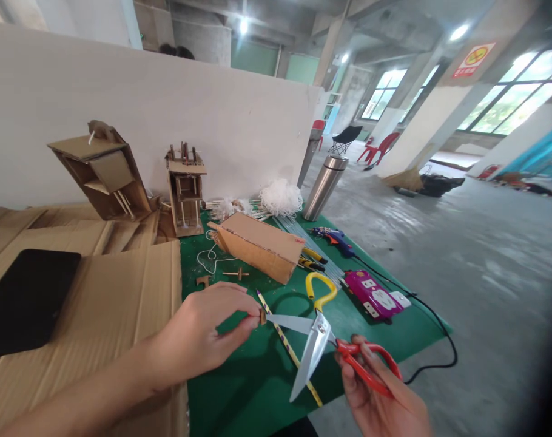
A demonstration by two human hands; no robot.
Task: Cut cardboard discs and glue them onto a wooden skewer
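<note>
One small brown piece (263, 317) sits near mid-frame, pinched between the left hand's (228, 325) thumb and finger. One spread pair of scissors (320, 328), red handle gripped by the right hand (378, 391), points a blade at it. Two cardboard structures (113, 170) stand upper left. Bare green surface (233, 394) shows lower centre; its edge slants at right.

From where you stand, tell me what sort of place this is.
Probably a makeshift craft workspace inside a large, roughly finished building. The cardboard models and the corded glue gun on the green tabletop suggest crafting; the broad bare grey floor suggests the building.
</note>
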